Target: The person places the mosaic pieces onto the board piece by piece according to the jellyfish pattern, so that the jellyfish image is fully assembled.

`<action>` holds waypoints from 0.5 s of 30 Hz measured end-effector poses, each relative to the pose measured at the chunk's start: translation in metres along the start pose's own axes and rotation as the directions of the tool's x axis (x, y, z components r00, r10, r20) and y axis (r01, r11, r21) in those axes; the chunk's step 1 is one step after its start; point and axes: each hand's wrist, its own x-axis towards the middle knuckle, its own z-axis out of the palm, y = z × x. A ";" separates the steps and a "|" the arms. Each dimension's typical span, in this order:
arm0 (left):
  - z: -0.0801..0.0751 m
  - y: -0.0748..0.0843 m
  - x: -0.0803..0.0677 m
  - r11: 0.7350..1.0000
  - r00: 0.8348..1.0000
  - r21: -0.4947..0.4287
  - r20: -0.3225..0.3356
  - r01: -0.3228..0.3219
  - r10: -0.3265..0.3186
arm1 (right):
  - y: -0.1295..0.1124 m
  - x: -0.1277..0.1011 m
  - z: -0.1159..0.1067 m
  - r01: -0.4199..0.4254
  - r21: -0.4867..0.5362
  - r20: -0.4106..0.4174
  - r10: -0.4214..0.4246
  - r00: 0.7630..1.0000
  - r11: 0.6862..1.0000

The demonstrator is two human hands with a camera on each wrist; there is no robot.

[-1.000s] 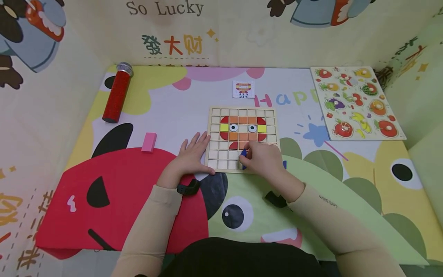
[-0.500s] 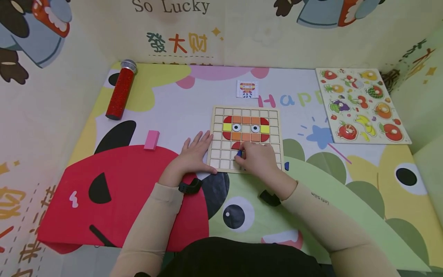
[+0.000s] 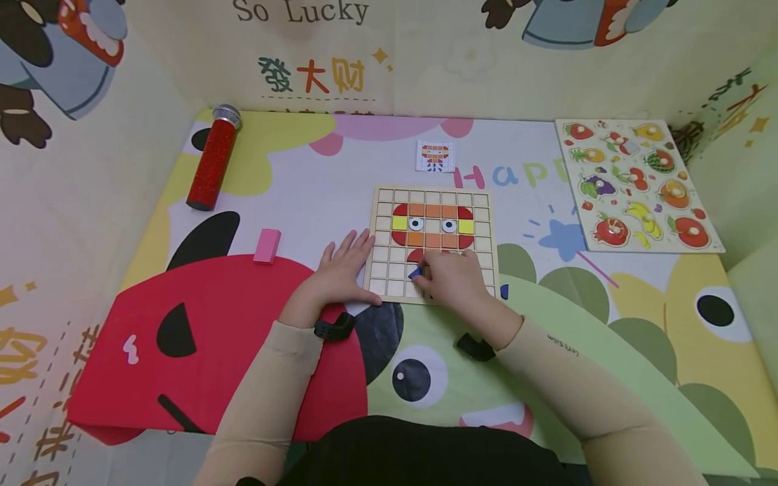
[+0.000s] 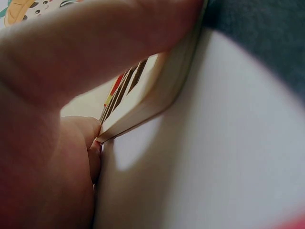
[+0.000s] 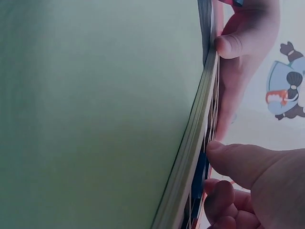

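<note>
Blue tile sits at the fingertips of our right hand, just left of the knuckles, over the lower middle rows of the wooden grid board at frame centre. Our right fingers are curled and pinch the tile; in the right wrist view the thumb lies by a blue piece at the board's edge. Whether the tile touches the cell floor, we cannot tell. Our left hand lies flat, fingers straight and spread, its tips against the board's left edge. The left wrist view shows a finger lying across the board's corner.

Red cylinder lies upper left, pink block left of centre. Small pattern card lies above the board. Fruit puzzle lies upper right.
</note>
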 end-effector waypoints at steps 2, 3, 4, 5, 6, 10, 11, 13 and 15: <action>-0.001 0.001 0.000 1.000 1.000 -0.001 0.000 0.002 -0.002 | 0.000 -0.001 -0.001 0.000 0.003 -0.001 0.000 1.000 1.000; -0.001 0.001 0.000 1.000 1.000 -0.003 0.001 0.004 -0.004 | -0.001 -0.001 -0.001 -0.001 0.003 0.000 0.001 1.000 1.000; -0.001 0.001 0.000 1.000 1.000 -0.005 0.001 0.005 -0.005 | -0.001 -0.001 -0.001 -0.001 0.004 0.001 0.001 1.000 1.000; -0.001 0.002 0.000 1.000 1.000 -0.006 0.000 0.006 -0.006 | -0.001 -0.001 -0.001 -0.002 0.002 0.000 0.002 1.000 1.000; -0.001 0.002 0.000 1.000 1.000 -0.008 0.000 0.006 -0.006 | -0.001 -0.002 -0.001 -0.003 0.003 -0.002 0.003 1.000 1.000; -0.001 0.002 -0.001 1.000 1.000 -0.007 -0.003 0.007 -0.007 | -0.001 -0.002 -0.001 -0.005 0.000 -0.016 0.005 1.000 1.000; -0.001 0.002 -0.001 1.000 1.000 -0.006 -0.004 0.006 -0.006 | -0.001 -0.002 -0.001 -0.005 -0.005 -0.022 0.005 1.000 1.000; -0.001 0.002 0.000 1.000 1.000 -0.002 -0.006 0.006 -0.006 | -0.001 -0.002 -0.001 -0.003 -0.014 -0.032 0.002 0.999 1.000; 0.000 0.001 0.000 1.000 1.000 -0.001 -0.007 0.006 -0.006 | -0.001 -0.002 -0.001 -0.005 -0.026 -0.041 0.004 0.999 1.000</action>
